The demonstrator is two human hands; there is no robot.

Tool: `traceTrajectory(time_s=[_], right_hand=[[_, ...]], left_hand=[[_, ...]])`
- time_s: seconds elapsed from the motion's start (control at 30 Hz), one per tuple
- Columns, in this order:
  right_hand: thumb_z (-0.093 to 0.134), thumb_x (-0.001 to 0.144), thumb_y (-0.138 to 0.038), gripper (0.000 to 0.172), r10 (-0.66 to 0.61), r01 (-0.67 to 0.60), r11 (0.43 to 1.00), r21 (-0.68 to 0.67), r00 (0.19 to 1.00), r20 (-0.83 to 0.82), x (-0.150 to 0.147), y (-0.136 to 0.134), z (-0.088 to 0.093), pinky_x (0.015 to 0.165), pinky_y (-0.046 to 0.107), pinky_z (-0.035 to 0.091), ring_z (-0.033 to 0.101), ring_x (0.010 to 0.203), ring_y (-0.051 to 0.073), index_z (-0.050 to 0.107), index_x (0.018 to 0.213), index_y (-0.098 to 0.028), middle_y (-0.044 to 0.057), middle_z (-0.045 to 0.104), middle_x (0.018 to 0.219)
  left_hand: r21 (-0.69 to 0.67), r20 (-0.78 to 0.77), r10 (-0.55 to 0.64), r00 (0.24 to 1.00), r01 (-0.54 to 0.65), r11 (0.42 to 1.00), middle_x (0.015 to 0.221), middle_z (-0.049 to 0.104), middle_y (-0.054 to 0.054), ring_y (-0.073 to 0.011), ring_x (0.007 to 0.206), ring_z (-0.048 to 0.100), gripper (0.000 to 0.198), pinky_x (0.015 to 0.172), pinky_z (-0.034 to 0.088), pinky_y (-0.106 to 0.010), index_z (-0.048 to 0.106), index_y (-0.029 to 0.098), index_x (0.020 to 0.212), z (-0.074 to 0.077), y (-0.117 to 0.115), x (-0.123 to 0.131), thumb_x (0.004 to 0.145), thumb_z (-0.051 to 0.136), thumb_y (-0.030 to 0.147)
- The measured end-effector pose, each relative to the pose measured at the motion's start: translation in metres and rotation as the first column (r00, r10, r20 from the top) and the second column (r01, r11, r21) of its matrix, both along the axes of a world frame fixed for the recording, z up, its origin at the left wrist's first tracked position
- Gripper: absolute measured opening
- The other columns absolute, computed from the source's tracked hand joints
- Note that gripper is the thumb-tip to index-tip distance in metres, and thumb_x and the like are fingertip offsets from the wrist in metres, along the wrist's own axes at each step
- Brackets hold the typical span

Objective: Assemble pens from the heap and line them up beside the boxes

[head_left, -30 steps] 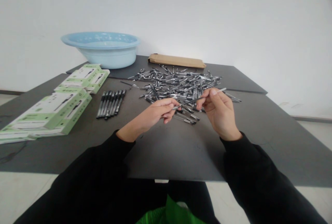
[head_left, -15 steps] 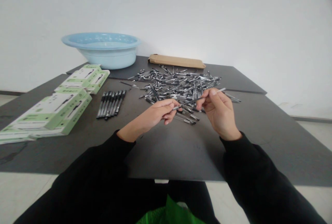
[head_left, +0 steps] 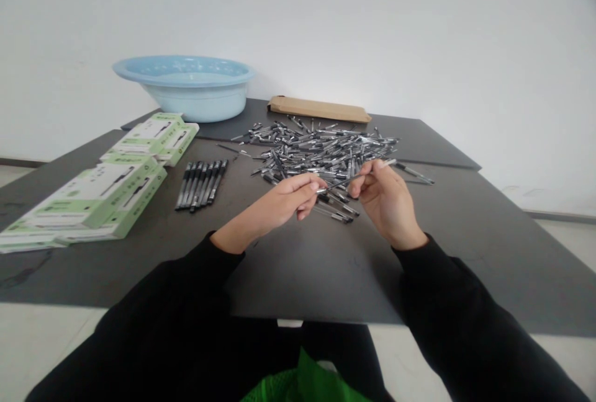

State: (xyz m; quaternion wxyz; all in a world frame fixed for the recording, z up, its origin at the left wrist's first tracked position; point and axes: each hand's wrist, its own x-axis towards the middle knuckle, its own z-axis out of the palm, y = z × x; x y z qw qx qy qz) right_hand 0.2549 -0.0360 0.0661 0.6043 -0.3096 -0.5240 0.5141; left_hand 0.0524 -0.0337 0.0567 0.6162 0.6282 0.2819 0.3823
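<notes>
My left hand (head_left: 294, 200) is closed, pinching a clear pen barrel (head_left: 321, 191) whose end pokes out past the fingertips. Between thumb and fingers of my right hand (head_left: 387, 200) is a thin pen refill (head_left: 342, 183), dark along its length with a pale end (head_left: 390, 162) beyond the fingers. The refill slants down to the barrel and meets it end to end; how far it sits inside is hard to see. Behind both hands spreads a heap of loose pen parts (head_left: 321, 151), black and clear. To the left lies a neat row of pens (head_left: 201, 185).
Green and white printed boxes (head_left: 100, 188) are stacked on the left of the dark table (head_left: 298, 278). A light blue basin (head_left: 195, 101) stands at the back left. Behind the heap lies a long brown cardboard piece (head_left: 319, 109), near the wall.
My right hand has shifted slightly left, toward my left hand. Less of the dark refill shows between the two hands. The view has tilted a little.
</notes>
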Motion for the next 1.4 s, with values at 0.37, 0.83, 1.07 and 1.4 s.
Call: traceTrajectory(time_s=[0.37, 0.83, 1.07, 1.4], right_hand=[[0.054, 0.093, -0.046, 0.025, -0.064, 0.058, 0.997, -0.058, 0.992, -0.111, 0.013, 0.008, 0.001, 0.062, 0.03, 0.049, 0.056, 0.055, 0.015, 0.055, 0.079, -0.025, -0.004, 0.055, 0.055], [0.054, 0.093, -0.038, 0.022, -0.052, 0.027, 0.99, -0.138, 0.982, -0.181, 0.012, 0.017, -0.011, 0.061, 0.026, 0.048, 0.056, 0.057, 0.013, 0.057, 0.079, -0.022, -0.002, 0.057, 0.059], [0.057, 0.091, -0.039, 0.021, -0.039, 0.003, 0.984, -0.178, 0.979, -0.198, 0.012, 0.02, -0.017, 0.061, 0.027, 0.049, 0.056, 0.057, 0.013, 0.057, 0.08, -0.022, -0.002, 0.058, 0.06], [0.055, 0.093, -0.035, 0.02, -0.027, -0.021, 0.975, -0.22, 0.976, -0.215, 0.003, 0.016, -0.019, 0.06, 0.025, 0.046, 0.055, 0.056, 0.013, 0.057, 0.078, -0.021, -0.002, 0.059, 0.06]], left_hand=[[0.082, 0.067, 0.195, 0.979, -0.2, 0.976, 0.061, 0.051, 0.002, -0.0095, 0.057, 0.043, 0.034, 0.056, 0.034, -0.025, 0.069, 0.008, 0.11, 0.025, 0.007, -0.027, 0.088, 0.06, 0.032], [-0.066, 0.047, 0.279, 0.959, -0.276, 0.959, 0.063, 0.044, 0.004, -0.0079, 0.051, 0.041, 0.017, 0.051, 0.031, -0.023, 0.064, 0.012, 0.094, 0.009, 0.02, -0.025, 0.086, 0.055, 0.024], [-0.099, -0.005, 0.291, 0.957, -0.29, 0.952, 0.065, 0.046, 0.004, -0.0066, 0.052, 0.041, 0.016, 0.05, 0.032, -0.022, 0.058, 0.015, 0.081, -0.002, 0.018, -0.014, 0.077, 0.067, 0.027], [-0.059, -0.107, 0.283, 0.953, -0.291, 0.955, 0.073, 0.057, 0.003, -0.0046, 0.052, 0.038, 0.039, 0.048, 0.028, -0.021, 0.07, 0.014, 0.093, -0.01, 0.015, -0.002, 0.069, 0.079, 0.043]])
